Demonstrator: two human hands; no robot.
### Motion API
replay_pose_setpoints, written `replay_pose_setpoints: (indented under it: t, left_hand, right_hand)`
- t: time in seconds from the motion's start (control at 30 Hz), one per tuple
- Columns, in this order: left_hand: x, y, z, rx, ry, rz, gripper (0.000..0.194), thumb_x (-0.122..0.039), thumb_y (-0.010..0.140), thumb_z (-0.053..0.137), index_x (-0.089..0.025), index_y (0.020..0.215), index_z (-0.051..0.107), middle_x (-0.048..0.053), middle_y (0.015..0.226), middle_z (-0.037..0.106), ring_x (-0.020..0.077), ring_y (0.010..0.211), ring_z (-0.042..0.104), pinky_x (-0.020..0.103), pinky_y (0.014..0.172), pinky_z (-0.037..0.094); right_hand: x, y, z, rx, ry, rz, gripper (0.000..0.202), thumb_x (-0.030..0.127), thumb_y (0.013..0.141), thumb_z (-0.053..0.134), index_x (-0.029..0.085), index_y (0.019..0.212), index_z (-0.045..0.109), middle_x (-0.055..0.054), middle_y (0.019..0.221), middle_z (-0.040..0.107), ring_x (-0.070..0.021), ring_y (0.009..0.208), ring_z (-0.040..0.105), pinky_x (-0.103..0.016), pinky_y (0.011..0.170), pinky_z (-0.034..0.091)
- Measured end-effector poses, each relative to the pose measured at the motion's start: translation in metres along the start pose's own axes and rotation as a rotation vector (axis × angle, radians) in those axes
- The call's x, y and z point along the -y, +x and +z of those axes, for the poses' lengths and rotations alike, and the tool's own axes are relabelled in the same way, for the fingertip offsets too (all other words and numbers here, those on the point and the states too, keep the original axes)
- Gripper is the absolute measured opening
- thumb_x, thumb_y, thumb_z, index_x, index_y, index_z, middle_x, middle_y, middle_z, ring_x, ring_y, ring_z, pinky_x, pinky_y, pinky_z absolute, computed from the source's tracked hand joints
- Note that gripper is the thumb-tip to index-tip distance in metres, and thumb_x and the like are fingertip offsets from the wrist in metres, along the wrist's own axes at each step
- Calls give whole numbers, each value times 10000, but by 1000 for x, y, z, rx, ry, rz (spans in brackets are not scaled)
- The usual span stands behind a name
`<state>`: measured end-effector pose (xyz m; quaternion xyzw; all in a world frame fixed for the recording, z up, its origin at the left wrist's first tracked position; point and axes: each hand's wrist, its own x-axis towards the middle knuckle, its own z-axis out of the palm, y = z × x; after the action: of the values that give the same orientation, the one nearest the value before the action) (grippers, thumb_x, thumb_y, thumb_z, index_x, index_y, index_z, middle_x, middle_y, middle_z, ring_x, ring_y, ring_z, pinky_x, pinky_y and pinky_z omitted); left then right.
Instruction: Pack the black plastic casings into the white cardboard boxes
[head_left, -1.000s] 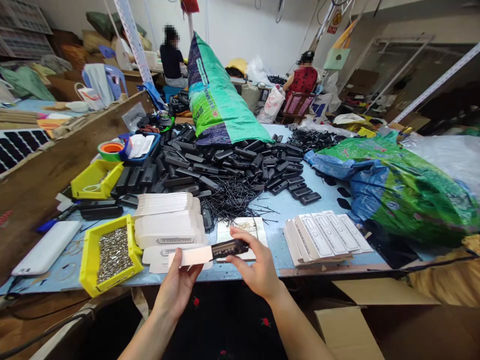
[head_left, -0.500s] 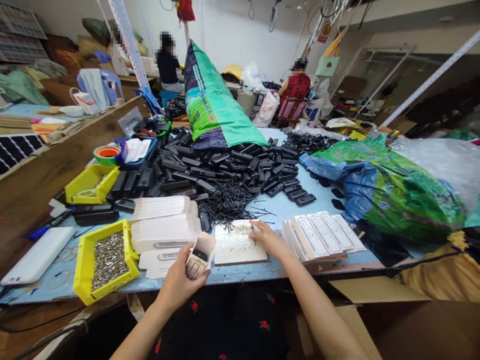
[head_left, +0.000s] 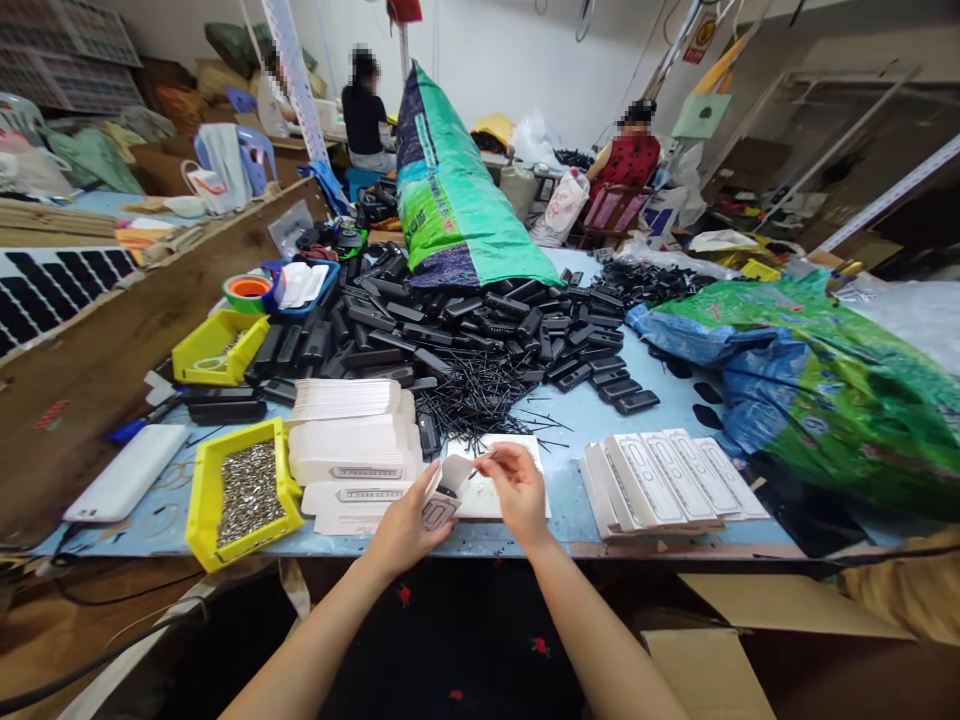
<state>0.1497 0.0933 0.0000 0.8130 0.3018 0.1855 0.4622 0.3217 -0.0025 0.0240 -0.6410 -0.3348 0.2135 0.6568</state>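
Blue surface [head_left: 675, 412] before us, crowded; heap of black cases [head_left: 499, 328] toward its far side, thin black sticks [head_left: 472, 395] tangled in front of them; we hold a small carton [head_left: 439, 513] in the left hand [head_left: 400, 535], fingers wrapped about its sides, flap raised, a dark item [head_left: 448, 491] showing inside; our right hand [head_left: 523, 503] is just beside the carton's mouth, fingertips pinched narrow on a thin dark piece [head_left: 472, 474], too small for us to name; white board [head_left: 487, 507] behind both; yellow bin [head_left: 199, 515] of metal bits lies to our left, stacked cartons [head_left: 660, 485] to our right.
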Motion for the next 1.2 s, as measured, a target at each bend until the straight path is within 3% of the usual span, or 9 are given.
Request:
replay_pose_setpoints:
  t: [0.17, 0.27, 0.37, 0.53, 0.63, 0.8, 0.87, 1.0, 1.2]
  left_hand:
    - [7, -2, 3, -52, -72, -41, 760, -333, 694, 718, -263, 1372, 382, 104, 1293, 570, 293, 1135, 581, 418, 975, 426]
    - [11, 0, 3, -77, -54, 6, 564, -309, 695, 708, -252, 1221, 513, 88, 1201, 610, 256, 1075, 605, 376, 951, 446]
    - [10, 4, 1, -28, -36, 80, 443, -290, 655, 727, -238, 1064, 565, 63, 1044, 645, 225, 921, 646, 340, 863, 486]
    - [-2, 8, -3, 56, -187, -17, 847, -283, 625, 746, -221, 1352, 317, 112, 1132, 630, 268, 966, 651, 397, 897, 466]
    - [-5, 11, -3, 23, -225, -122, 929, -288, 569, 787, -217, 1356, 299, 115, 1100, 641, 299, 968, 647, 427, 903, 455]
    - [0, 14, -1, -135, -246, -54, 680, -302, 454, 857, -225, 1032, 510, 79, 1012, 643, 272, 947, 632, 404, 932, 440]
    - [-1, 15, 0, -104, -227, -50, 583, -302, 455, 856, -233, 935, 532, 59, 953, 650, 263, 892, 638, 399, 897, 458]
    - [-11, 15, 2, -117, -290, -70, 813, -264, 460, 842, -212, 1170, 448, 80, 996, 664, 282, 965, 638, 406, 904, 446]
    - [-23, 10, 7, -89, -194, -132, 977, -266, 565, 767, -216, 1406, 270, 63, 974, 678, 264, 782, 676, 346, 730, 486]
  right_hand:
    - [14, -13, 18, 290, -388, -270, 95, 303, 814, 639, 240, 839, 706, -45, 837, 665, -204, 881, 577, -416, 892, 442]
    - [-2, -9, 24, 184, -163, -102, 277, 385, 808, 633, 235, 1038, 671, -56, 932, 660, -188, 849, 591, -377, 816, 487]
    - [-20, -12, 36, 216, 143, 136, 421, 474, 829, 580, 219, 1163, 617, -61, 1004, 680, -176, 851, 638, -340, 777, 524]
    - [-17, -20, 44, 284, 155, -56, 425, 546, 786, 613, 204, 1018, 712, -80, 1125, 679, -228, 1057, 626, -376, 954, 473]
    - [-9, -15, 39, 348, 69, -160, 356, 488, 789, 635, 216, 1003, 722, -67, 1131, 678, -225, 1078, 622, -368, 970, 465]
    - [-18, -6, 38, 202, 181, 164, 498, 598, 800, 555, 161, 986, 703, -68, 920, 721, -212, 866, 676, -365, 797, 547]
    - [-20, -7, 40, 232, 198, 119, 480, 593, 783, 584, 161, 951, 707, -72, 968, 711, -217, 959, 653, -373, 878, 516]
    - [-14, -15, 41, 311, 135, -116, 388, 507, 818, 596, 213, 1048, 704, -69, 1171, 656, -208, 1124, 588, -382, 1011, 434]
    - [-8, -23, 45, 169, 84, -61, 312, 420, 867, 553, 209, 1027, 717, -58, 1057, 705, -207, 1004, 654, -357, 931, 500]
